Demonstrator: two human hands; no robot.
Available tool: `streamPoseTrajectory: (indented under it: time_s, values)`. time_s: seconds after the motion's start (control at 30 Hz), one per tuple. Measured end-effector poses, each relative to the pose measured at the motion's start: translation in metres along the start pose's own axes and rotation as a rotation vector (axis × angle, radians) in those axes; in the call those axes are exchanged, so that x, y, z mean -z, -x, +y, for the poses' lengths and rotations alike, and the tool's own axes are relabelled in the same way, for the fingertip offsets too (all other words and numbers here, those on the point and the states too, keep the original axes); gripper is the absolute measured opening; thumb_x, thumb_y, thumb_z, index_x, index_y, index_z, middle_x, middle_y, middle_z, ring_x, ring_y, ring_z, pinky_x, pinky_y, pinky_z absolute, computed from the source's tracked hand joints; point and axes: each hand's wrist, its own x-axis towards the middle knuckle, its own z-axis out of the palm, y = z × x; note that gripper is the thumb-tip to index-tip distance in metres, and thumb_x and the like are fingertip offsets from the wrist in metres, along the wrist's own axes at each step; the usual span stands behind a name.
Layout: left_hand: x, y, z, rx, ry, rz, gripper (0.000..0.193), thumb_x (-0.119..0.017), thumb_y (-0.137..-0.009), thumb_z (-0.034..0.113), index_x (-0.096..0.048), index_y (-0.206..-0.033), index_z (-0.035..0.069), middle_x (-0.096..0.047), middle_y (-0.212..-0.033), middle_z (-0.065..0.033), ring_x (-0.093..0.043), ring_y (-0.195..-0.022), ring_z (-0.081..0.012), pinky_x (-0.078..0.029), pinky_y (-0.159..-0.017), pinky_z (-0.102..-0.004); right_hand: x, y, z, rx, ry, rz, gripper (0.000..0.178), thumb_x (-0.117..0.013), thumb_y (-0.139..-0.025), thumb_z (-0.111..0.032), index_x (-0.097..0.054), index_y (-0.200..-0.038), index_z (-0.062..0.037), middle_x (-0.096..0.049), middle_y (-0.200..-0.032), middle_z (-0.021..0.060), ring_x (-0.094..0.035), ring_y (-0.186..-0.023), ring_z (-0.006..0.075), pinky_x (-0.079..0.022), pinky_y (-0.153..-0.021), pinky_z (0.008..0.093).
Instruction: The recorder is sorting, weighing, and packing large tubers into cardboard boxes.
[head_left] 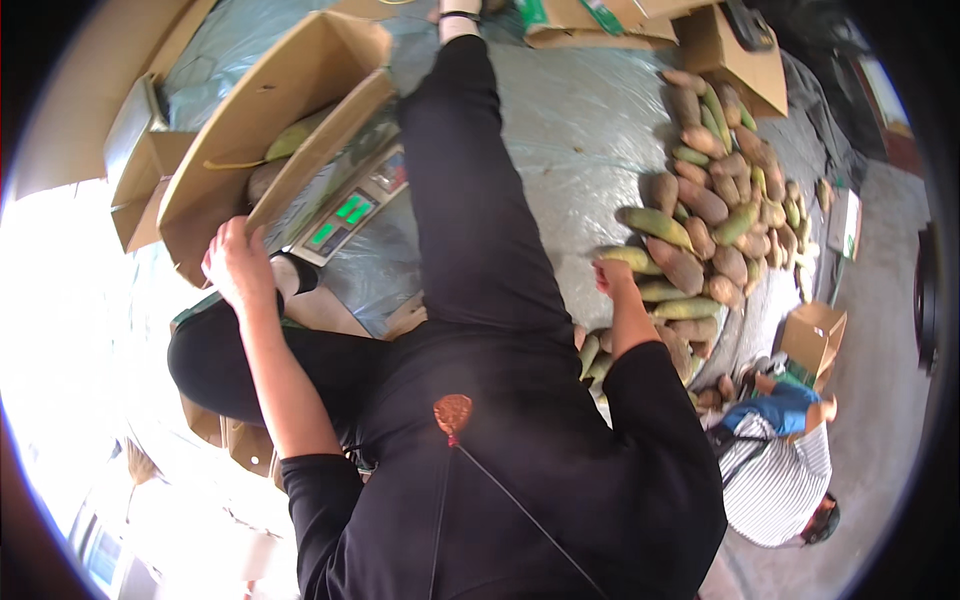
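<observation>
My left hand grips the near end of an open, tilted cardboard box, fingers bent at its edge. Inside the box lie a long green vegetable and a brownish one, partly hidden by the wall. Beside the box, a scale with lit green displays rests on the sheeted floor. At the left edge of a vegetable pile, my right hand has its fingers curled in. It meets a yellow-green vegetable; whether it holds that piece or another is hidden.
Plastic sheeting covers the floor ahead, where my leg stretches out. Another cardboard box stands beyond the pile. At the lower right, a person in a striped shirt bends near the pile, close to a small box.
</observation>
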Motion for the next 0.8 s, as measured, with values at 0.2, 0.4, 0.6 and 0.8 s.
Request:
streamPoseTrajectory:
  time_s: [0.2,0.4,0.6,0.8]
  values:
    - [0.013,0.005,0.0,0.038,0.037,0.015,0.019,-0.068,-0.076,0.015,-0.062,-0.093,0.01,-0.063,-0.091,-0.0053,-0.058,-0.092,-0.0259,-0.039,-0.088,-0.0412,0.012,0.065,-0.051,0.285,-0.32,0.113,0.012,-0.062,-0.081,-0.012,-0.057,-0.07,-0.0121,-0.043,-0.056,-0.0049,-0.035,-0.042,0.0083,-0.03,-0.039,0.0236]
    - [0.015,0.005,-0.002,0.059,0.074,0.021,0.018,-0.068,-0.074,0.014,-0.063,-0.09,0.011,-0.062,-0.088,-0.0045,-0.058,-0.09,-0.0242,-0.039,-0.087,-0.0407,0.054,0.094,-0.084,0.483,-0.642,0.069,0.009,-0.055,-0.087,-0.013,-0.06,-0.09,-0.0058,-0.041,-0.059,-0.0048,-0.034,-0.046,0.0077,-0.028,-0.041,0.0222]
    - [0.018,0.005,-0.004,0.047,0.103,-0.007,0.02,-0.067,-0.074,0.012,-0.062,-0.093,0.009,-0.062,-0.088,-0.0057,-0.058,-0.089,-0.0252,-0.04,-0.084,-0.0398,0.027,0.169,-0.132,0.731,-0.652,-0.064,0.018,-0.056,-0.088,-0.013,-0.06,-0.099,0.0001,-0.042,-0.063,-0.0028,-0.035,-0.05,0.0081,-0.027,-0.044,0.0221]
    - [0.016,0.005,-0.004,0.043,0.123,0.011,0.015,-0.07,-0.072,0.013,-0.061,-0.085,0.01,-0.06,-0.084,-0.0047,-0.058,-0.088,-0.0242,-0.039,-0.084,-0.0399,-0.051,0.294,-0.229,1.129,-0.461,-0.373,0.019,-0.058,-0.089,-0.015,-0.058,-0.097,0.0018,-0.044,-0.065,-0.0028,-0.036,-0.052,0.0054,-0.026,-0.047,0.021]
